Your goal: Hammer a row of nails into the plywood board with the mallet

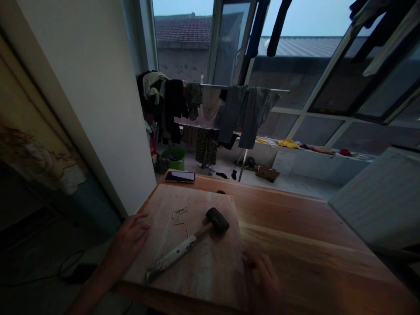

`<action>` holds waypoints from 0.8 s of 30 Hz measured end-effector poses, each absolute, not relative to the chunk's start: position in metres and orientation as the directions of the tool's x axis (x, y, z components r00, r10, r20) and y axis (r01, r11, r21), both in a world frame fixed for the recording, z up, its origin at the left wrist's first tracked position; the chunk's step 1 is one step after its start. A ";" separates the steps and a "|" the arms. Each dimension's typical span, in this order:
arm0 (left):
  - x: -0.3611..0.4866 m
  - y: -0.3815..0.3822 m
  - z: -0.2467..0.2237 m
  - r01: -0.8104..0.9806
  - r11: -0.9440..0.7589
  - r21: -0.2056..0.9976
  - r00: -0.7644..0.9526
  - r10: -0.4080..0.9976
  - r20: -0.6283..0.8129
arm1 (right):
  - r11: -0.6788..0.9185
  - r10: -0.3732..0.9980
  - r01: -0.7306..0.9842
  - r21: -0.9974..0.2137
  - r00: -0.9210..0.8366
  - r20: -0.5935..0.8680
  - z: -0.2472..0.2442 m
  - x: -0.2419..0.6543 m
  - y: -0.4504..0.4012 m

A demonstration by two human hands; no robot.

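Observation:
A flat wooden board (pixel 210 262) lies on the wooden table. Across it rests a mallet (pixel 217 221) with a black head and a worn, white-coated handle pointing to the near left. Several nails (pixel 179 214) lie loose on the board beyond the handle, and one nail (pixel 187 234) is close beside it. My left hand (pixel 129 240) is at the board's left edge, fingers apart and holding nothing. By the board's right edge my right hand (pixel 262 280) is low on the table, dim and slightly blurred, its fingers extended with nothing seen in them.
A phone (pixel 180 176) lies at the table's far left corner. A small dark round object (pixel 221 192) sits just behind the board. Beyond the table stand a clothes rack (pixel 243 87) with laundry and a green basket (pixel 177 159). A white wall (pixel 98 87) rises at left.

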State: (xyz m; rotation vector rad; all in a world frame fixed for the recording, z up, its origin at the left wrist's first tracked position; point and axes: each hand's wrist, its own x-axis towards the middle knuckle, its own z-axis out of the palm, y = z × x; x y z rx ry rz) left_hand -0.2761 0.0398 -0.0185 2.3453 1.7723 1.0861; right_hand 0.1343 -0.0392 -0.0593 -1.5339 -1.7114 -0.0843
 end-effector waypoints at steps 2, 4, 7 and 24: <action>-0.280 0.042 -0.017 0.846 -0.302 0.439 0.044 0.861 0.508 | 0.326 0.839 0.776 -0.541 0.026 0.543 -0.058 0.127 -0.043; -0.278 0.045 -0.019 0.842 -0.243 0.481 -0.011 0.885 0.466 | 0.309 0.890 0.727 -0.613 0.006 0.456 -0.055 0.115 -0.046; -0.270 0.050 -0.025 0.850 -0.196 0.489 -0.033 0.907 0.421 | 0.239 0.934 0.702 -0.671 0.024 0.357 -0.049 0.092 -0.045; -0.125 0.019 -0.041 0.855 -0.473 0.214 0.344 0.825 0.449 | -0.172 0.985 0.787 -0.593 0.136 -0.106 0.011 0.168 -0.038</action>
